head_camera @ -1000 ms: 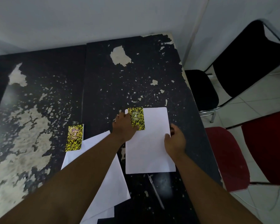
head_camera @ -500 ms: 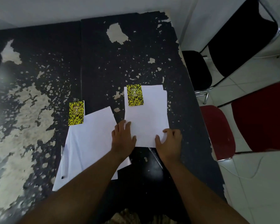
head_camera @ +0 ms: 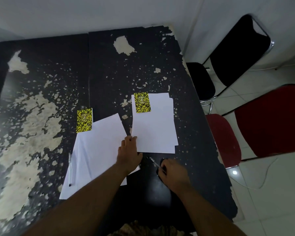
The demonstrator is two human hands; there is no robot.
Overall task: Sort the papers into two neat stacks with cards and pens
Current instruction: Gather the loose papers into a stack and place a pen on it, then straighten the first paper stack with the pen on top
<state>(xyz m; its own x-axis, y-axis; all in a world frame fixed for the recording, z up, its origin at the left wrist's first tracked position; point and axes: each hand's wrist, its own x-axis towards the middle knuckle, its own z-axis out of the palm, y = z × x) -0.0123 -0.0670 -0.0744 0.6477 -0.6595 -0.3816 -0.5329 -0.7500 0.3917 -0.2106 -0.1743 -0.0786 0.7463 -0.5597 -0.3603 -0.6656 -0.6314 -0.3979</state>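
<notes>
Two piles of white paper lie on the worn black table [head_camera: 143, 65]. The right pile [head_camera: 157, 126] is fairly square, with a yellow-and-black card [head_camera: 142, 102] on its top left corner. The left pile [head_camera: 95, 154] is skewed and fanned, with a second yellow-and-black card [head_camera: 84, 120] at its top left corner and a pen [head_camera: 70, 169] along its left edge. My left hand [head_camera: 129, 152] rests flat between the piles, fingertips on the right pile's lower left edge. My right hand [head_camera: 173, 172] pinches a second pen [head_camera: 154, 162] on the table below the right pile.
A black chair [head_camera: 228, 57] and a red chair [head_camera: 262, 123] stand close to the table's right edge, on a white tiled floor with a thin cable [head_camera: 255, 184]. A white wall runs behind the table. The table's left half shows large patches of peeled paint.
My right hand has left the right pile's bottom edge and come down onto the pen below it. My left hand stays near the pile's lower left corner.
</notes>
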